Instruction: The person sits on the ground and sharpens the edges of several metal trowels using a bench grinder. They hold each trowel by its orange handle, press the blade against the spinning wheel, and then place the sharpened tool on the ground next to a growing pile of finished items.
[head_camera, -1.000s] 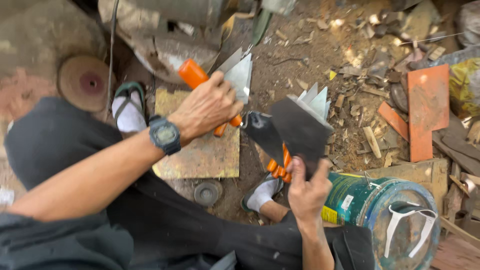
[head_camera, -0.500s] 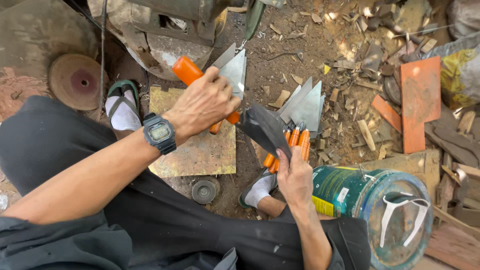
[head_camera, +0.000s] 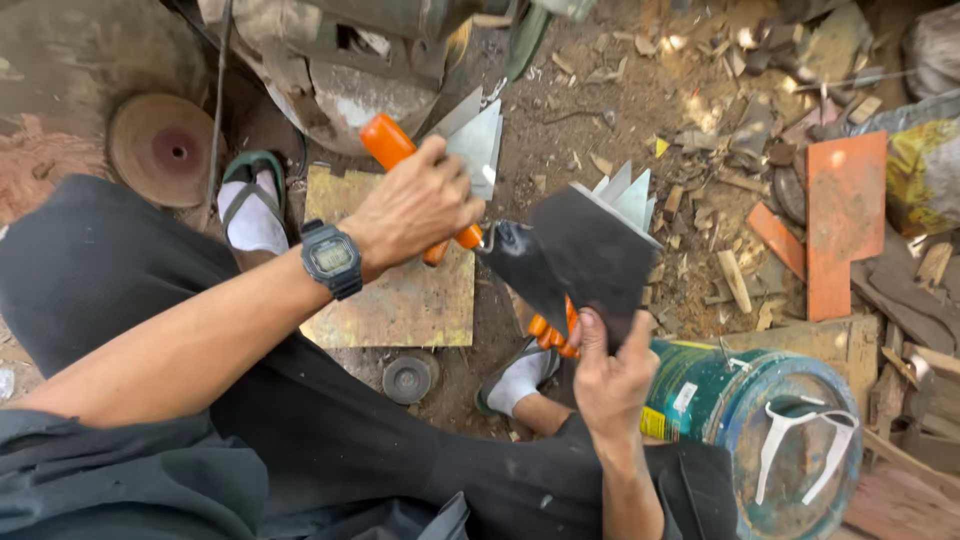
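Observation:
My left hand (head_camera: 420, 205), a black digital watch on its wrist, grips a bunch of orange-handled trowels (head_camera: 392, 148) whose grey pointed blades fan up beside the fingers. My right hand (head_camera: 612, 372) holds a second bunch of trowels (head_camera: 590, 250): a dark blade faces me, lighter blade tips stick out behind it, and orange handles show below. The two bunches are close together, nearly touching at the middle. I sit on the ground in black clothes, with feet in white socks and sandals.
A worn brass-coloured metal plate (head_camera: 400, 300) lies on the dirt under my left hand. A grinding disc (head_camera: 160, 150) and a machine body (head_camera: 370, 50) stand at the back left. A green bucket (head_camera: 770, 430) sits at the right, near orange boards (head_camera: 840, 220) and wood scraps.
The view has shifted a little. My right hand's bunch has moved slightly left, closer to the trowels in my left hand. Both hands keep their grip.

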